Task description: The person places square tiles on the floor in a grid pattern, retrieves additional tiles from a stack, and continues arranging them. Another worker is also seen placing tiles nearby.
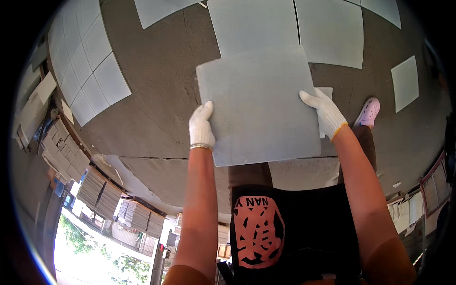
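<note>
Fingers (pixel 309 99) inside gloves (pixel 200 130), grey panel (pixel 261 109) held

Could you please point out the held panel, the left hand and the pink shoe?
Held panel (pixel 259 108), head view: its face's centre.
Left hand (pixel 201 127), head view: its gloved middle.
Pink shoe (pixel 369 111), head view: perforated upper.

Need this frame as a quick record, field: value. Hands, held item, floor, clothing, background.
left hand: white-gloved, gripping panel's left edge, thumb on top
right hand: white-gloved, gripping panel's right edge, thumb on top
held item: pale grey, roughly square panel, face up, overlapping a floor panel in view
floor: grey-brown; similar panels in a grid at left, a lone panel at right
clothing: black apron, pink clog on right foot
background: stacked pale sheets, lower left; material unclear
</note>
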The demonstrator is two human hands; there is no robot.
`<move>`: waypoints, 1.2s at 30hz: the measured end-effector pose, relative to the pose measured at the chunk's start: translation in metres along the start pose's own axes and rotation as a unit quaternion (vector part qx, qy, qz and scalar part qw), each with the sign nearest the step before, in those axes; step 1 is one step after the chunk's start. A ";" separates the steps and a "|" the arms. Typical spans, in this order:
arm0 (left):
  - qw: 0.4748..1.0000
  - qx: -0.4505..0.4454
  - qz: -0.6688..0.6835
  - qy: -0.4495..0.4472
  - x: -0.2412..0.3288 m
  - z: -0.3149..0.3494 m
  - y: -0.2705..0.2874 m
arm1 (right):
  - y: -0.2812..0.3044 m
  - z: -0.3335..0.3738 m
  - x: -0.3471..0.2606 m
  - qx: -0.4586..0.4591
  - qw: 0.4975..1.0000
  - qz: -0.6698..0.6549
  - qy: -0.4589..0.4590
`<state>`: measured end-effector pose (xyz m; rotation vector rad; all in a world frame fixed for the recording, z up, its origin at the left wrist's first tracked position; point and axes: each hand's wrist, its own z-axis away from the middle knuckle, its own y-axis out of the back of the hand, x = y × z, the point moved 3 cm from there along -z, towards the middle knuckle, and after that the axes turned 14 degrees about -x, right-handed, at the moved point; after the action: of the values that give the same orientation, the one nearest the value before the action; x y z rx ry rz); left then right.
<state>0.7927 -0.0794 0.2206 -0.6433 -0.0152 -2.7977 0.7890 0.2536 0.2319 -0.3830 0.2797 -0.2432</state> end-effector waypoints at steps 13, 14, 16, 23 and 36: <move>0.979 0.082 0.113 -0.149 0.149 -0.022 0.088 | -0.177 -0.089 -0.177 -0.227 0.959 0.151 0.076; 0.982 0.078 0.118 -0.124 0.146 -0.020 0.083 | -0.177 -0.086 -0.179 -0.208 0.962 0.164 0.067; 0.986 0.036 0.113 -0.115 0.132 -0.021 0.087 | -0.161 -0.086 -0.163 -0.133 0.954 0.266 0.050; 0.996 0.074 0.050 -0.031 0.049 -0.039 0.110 | -0.119 -0.101 -0.050 0.012 0.987 0.155 0.050; 0.975 0.009 -0.194 -0.107 0.149 -0.217 0.203 | -0.182 -0.270 -0.035 0.077 0.972 0.121 0.189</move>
<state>0.6248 -0.3287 0.0790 -1.0331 -0.2336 -3.0735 0.6399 0.0102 0.0722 -0.1440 0.6732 -0.0955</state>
